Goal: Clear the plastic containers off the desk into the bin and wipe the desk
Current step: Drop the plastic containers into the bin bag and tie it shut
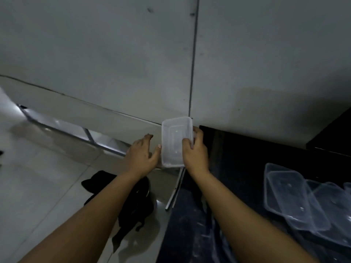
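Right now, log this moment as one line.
right hand: holds clear container | left hand: open beside it | more containers on desk

Dim indoor room, likely an office or workroom: grey panelled wall [114, 44] with a vertical seam, glossy pale tiled floor [38, 177], a dark tabletop [247, 158] carrying clear plastic containers [288, 196], and a black bin bag [136, 202] on the floor.
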